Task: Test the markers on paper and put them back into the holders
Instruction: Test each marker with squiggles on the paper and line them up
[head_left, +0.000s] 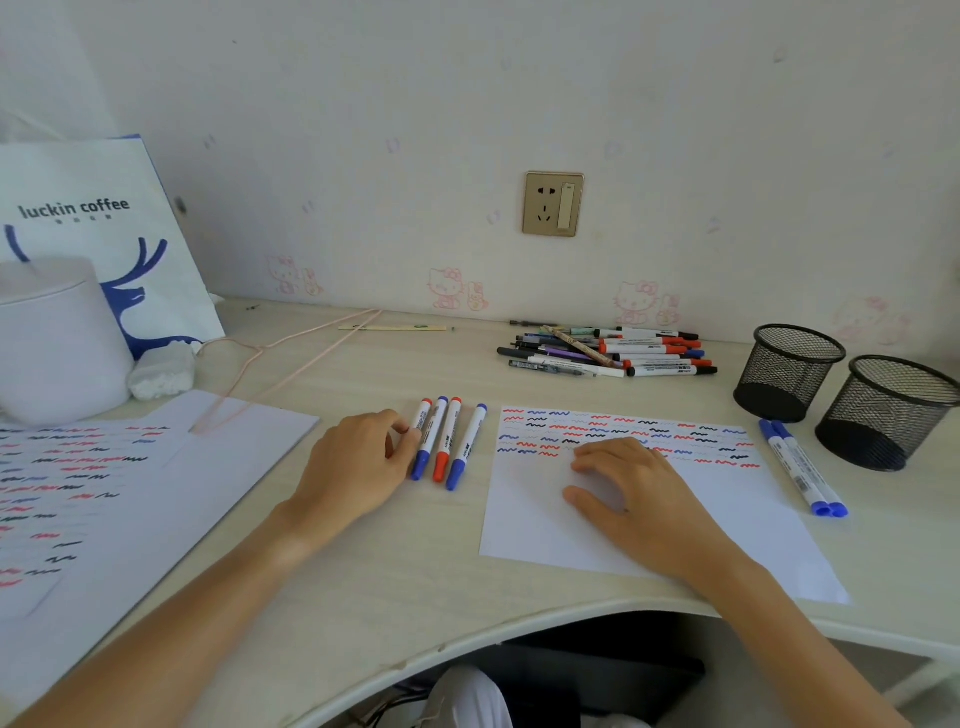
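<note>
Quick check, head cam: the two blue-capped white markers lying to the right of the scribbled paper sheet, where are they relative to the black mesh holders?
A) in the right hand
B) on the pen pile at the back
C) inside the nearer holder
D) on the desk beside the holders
D: the two blue-capped white markers lie flat on the desk, just left of the black mesh holders, not in them.

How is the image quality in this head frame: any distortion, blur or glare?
Head view: wide-angle bending curves the desk edge and leans the mesh holders; light is soft and even, with only a faint shadow under the right hand; the left scribbled sheet blurs toward the corner; no glare.
</note>
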